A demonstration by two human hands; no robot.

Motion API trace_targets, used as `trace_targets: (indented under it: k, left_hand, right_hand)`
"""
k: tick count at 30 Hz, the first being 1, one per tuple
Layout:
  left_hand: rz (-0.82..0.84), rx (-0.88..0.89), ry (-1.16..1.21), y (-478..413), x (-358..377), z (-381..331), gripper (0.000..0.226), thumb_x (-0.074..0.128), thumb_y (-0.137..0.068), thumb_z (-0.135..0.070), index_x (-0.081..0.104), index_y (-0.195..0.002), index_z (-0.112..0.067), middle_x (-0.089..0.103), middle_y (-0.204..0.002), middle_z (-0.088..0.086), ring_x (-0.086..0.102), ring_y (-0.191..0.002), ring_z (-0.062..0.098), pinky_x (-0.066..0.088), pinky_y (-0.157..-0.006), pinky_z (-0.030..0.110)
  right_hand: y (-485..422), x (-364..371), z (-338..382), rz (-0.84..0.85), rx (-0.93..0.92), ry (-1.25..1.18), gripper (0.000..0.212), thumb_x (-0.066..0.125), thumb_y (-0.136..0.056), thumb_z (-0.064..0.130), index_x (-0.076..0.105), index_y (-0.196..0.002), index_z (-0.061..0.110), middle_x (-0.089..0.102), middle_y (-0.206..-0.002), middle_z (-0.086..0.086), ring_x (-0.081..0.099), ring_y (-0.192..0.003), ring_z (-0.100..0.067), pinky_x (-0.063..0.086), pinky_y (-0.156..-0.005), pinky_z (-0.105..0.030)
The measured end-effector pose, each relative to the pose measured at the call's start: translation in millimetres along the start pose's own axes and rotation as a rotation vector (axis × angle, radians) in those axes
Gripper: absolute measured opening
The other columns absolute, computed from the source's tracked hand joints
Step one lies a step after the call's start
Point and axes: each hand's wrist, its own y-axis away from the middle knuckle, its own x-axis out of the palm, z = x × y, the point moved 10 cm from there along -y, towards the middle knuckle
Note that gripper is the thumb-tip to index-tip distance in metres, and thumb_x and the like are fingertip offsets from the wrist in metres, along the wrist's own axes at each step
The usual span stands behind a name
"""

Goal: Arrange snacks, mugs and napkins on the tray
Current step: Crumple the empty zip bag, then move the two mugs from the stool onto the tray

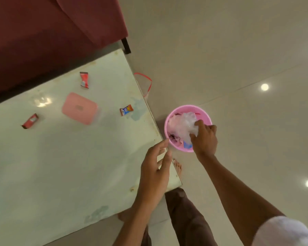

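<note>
The left hand (pixel 154 173) is nearest, hovering over the corner of the pale glass tabletop (pixel 60 166) with fingers loosely spread and holding nothing. Just beyond, the right hand (pixel 204 137) reaches into a pink bucket (pixel 180 148) on the floor (pixel 229 59) and pinches a crumpled clear plastic bag (pixel 184 122). Three snacks lie well apart on the tabletop: a red packet (pixel 30 121), a blue-and-red packet (pixel 126 109) and a red-and-white packet (pixel 84 79). They look light and crinkly, easiest to pinch at an end. A pink lidded box (pixel 79 108) sits between them. Behind is a maroon sofa (pixel 43 32), on glossy beige tiles.
</note>
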Motion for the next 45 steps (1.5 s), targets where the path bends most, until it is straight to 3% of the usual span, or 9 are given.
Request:
trace_targets:
  k: [4,8,13,21,24,28,34,38,45]
  left_hand:
    - [-0.066,0.07,-0.078,-3.5,-25.6,25.1,0.032,0.052,-0.101,-0.024,0.058,-0.131,-0.036,0.055,-0.129,-0.028,0.048,-0.116,-0.023,0.04,-0.086,-0.002]
    - [-0.145,0.006,-0.05,1.6,-53.6,56.0,0.03,0.052,-0.101,-0.028,0.061,-0.129,-0.035,0.059,-0.129,-0.024,0.048,-0.114,-0.025,0.037,-0.081,-0.006]
    - [-0.217,-0.016,-0.005,23.9,-83.7,70.3,0.031,0.051,-0.1,-0.031,0.061,-0.129,-0.035,0.059,-0.134,-0.022,0.048,-0.119,-0.019,0.039,-0.085,-0.004]
    - [-0.317,0.126,-0.147,67.2,-151.1,57.4,0.04,0.05,-0.102,-0.023,0.053,-0.142,-0.024,0.05,-0.149,-0.012,0.04,-0.141,0.002,0.035,-0.118,0.033]
    - [-0.324,0.163,-0.231,87.5,-183.4,64.6,0.041,0.048,-0.103,-0.027,0.051,-0.144,-0.024,0.043,-0.154,-0.011,0.034,-0.145,0.003,0.032,-0.118,0.025]
    - [-0.374,0.15,-0.24,121.5,-231.6,92.8,0.043,0.048,-0.102,-0.031,0.05,-0.144,-0.027,0.039,-0.156,-0.012,0.03,-0.147,0.004,0.021,-0.112,0.01]
    - [-0.543,0.105,-0.125,191.3,-316.5,169.7,0.043,0.048,-0.101,-0.033,0.051,-0.143,-0.028,0.038,-0.157,-0.012,0.03,-0.147,0.007,0.038,-0.115,0.032]
    - [-0.584,0.009,-0.104,234.4,-363.8,231.4,0.045,0.042,-0.103,-0.037,0.039,-0.148,-0.037,0.028,-0.159,-0.02,0.019,-0.148,-0.002,0.018,-0.114,0.016]
    - [-0.659,-0.053,-0.033,305.6,-451.0,303.8,0.045,0.033,-0.102,-0.045,0.02,-0.143,-0.054,0.016,-0.16,-0.028,0.008,-0.148,-0.009,0.008,-0.105,-0.003]
  right_hand:
    - [-24.9,63.8,-14.1,0.132,-0.021,0.086,0.041,0.063,-0.086,0.003,0.057,-0.127,0.007,0.064,-0.125,-0.016,0.045,-0.123,-0.039,0.051,-0.081,-0.05]
    - [-32.3,99.7,-24.6,0.237,0.032,0.107,0.054,0.065,-0.092,0.015,0.043,-0.141,0.006,0.049,-0.142,-0.018,0.04,-0.131,-0.04,0.044,-0.099,-0.052]
    - [-22.0,86.5,-11.5,0.225,0.045,0.14,0.056,0.063,-0.093,0.025,0.042,-0.14,0.005,0.048,-0.142,-0.019,0.042,-0.129,-0.041,0.04,-0.102,-0.052]
    - [38.7,-0.3,81.4,0.066,-0.177,0.031,0.04,0.065,-0.09,0.019,0.057,-0.127,0.005,0.055,-0.132,-0.019,0.044,-0.126,-0.037,0.044,-0.101,-0.056]
    - [94.9,-16.2,126.4,0.048,-0.319,0.108,0.045,0.069,-0.087,0.017,0.057,-0.128,0.004,0.048,-0.139,-0.022,0.039,-0.13,-0.044,0.044,-0.098,-0.063]
    - [173.3,5.7,196.7,0.169,-0.578,0.245,0.046,0.069,-0.089,0.02,0.057,-0.13,0.003,0.043,-0.145,-0.021,0.039,-0.134,-0.04,0.045,-0.1,-0.054]
    - [287.0,79.5,279.9,0.282,-0.831,0.373,0.058,0.061,-0.093,0.034,0.046,-0.143,0.01,0.029,-0.158,-0.013,0.032,-0.143,-0.032,0.044,-0.104,-0.048]
    - [356.1,132.5,323.0,0.312,-0.926,0.483,0.072,0.055,-0.092,0.053,0.037,-0.15,0.014,0.023,-0.161,-0.012,0.025,-0.148,-0.031,0.036,-0.11,-0.048]
    - [456.7,201.9,393.7,0.381,-1.002,0.594,0.084,0.027,-0.088,0.072,0.027,-0.154,0.02,0.014,-0.164,-0.007,0.013,-0.151,-0.025,0.032,-0.112,-0.047]
